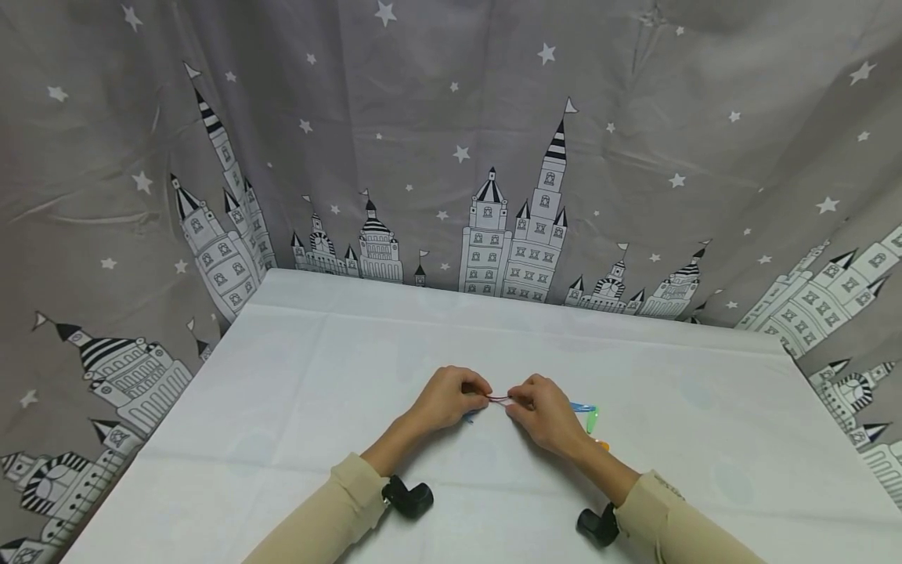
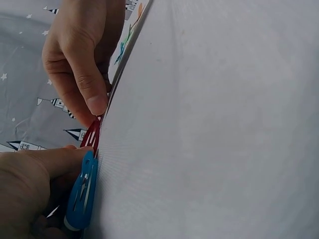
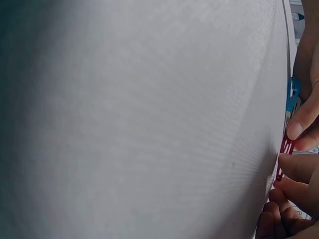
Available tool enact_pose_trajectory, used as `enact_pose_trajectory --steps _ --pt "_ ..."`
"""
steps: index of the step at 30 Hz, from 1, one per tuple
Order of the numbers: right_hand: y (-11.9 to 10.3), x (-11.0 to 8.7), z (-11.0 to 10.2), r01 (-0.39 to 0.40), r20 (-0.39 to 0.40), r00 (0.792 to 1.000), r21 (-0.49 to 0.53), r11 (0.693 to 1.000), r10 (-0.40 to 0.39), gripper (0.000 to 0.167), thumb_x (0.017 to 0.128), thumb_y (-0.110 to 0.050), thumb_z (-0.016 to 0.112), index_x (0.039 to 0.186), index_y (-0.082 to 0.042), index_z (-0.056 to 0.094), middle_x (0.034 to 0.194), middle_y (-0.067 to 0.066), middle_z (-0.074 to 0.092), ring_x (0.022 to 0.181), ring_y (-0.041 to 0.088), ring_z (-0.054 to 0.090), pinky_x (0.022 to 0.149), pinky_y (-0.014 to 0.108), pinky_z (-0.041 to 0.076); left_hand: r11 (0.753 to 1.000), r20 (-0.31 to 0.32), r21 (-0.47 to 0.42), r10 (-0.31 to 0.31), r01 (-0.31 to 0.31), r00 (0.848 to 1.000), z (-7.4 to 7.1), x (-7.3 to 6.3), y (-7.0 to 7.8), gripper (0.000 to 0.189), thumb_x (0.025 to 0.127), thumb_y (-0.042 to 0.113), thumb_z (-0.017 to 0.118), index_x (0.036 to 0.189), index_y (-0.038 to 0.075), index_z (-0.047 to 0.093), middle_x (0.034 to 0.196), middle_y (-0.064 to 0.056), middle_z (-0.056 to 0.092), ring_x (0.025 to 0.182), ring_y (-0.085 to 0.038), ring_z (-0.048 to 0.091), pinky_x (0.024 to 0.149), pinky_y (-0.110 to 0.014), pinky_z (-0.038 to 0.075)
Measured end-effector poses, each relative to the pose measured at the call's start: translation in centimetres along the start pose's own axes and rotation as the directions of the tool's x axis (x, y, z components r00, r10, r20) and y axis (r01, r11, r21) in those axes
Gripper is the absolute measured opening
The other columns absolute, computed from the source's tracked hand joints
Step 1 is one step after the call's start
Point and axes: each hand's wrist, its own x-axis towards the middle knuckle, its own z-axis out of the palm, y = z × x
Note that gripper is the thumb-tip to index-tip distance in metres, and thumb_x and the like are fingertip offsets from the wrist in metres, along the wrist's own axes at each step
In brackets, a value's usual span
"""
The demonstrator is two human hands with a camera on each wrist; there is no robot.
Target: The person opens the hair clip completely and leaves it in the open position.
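A dark red snap hair clip [image 1: 499, 399] stretches between my two hands, low over the white table. My left hand [image 1: 447, 398] pinches one end of it between thumb and fingertips. From the other side, my right hand [image 1: 546, 413] grips the opposite end. In the left wrist view a blue snap hair clip [image 2: 82, 196] hangs beside my left thumb, right against the end of the red clip [image 2: 90, 133]. The right wrist view shows this blue clip [image 3: 294, 87] beyond my left fingers. My palms hide part of what lies behind them.
On the white table [image 1: 338, 352], just past my right hand, lie a blue clip [image 1: 582, 407], a green clip [image 1: 591, 421] and an orange piece [image 1: 602, 445] partly behind my wrist. A grey curtain [image 1: 423, 117] with printed castles hangs behind the table.
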Motion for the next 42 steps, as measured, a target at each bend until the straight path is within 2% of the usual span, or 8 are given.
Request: enact_pose_trajectory --steps 26,42 --pt "-0.2 -0.12 -0.16 -0.022 0.005 1.0 0.014 1.0 0.022 0.019 0.084 -0.004 0.076 0.102 0.001 0.075 0.087 0.001 0.061 0.078 0.012 0.051 0.071 0.032 0.044 1.0 0.013 -0.019 0.003 -0.003 1.0 -0.02 -0.1 0.02 0.009 0.085 0.005 0.076 0.094 0.007 0.076 0.089 0.003 0.07 0.081 -0.009 0.06 0.076 -0.027 0.048" --pt "-0.13 -0.22 -0.3 -0.059 0.014 0.998 0.053 0.997 0.058 0.019 0.085 -0.007 0.076 0.104 0.0 0.074 0.089 0.0 0.061 0.08 0.013 0.052 0.073 0.034 0.045 0.999 0.014 -0.04 -0.025 0.026 1.0 0.0 -0.08 0.17 0.013 0.085 0.011 0.077 0.097 0.007 0.076 0.085 0.006 0.069 0.078 -0.008 0.059 0.075 -0.028 0.046"
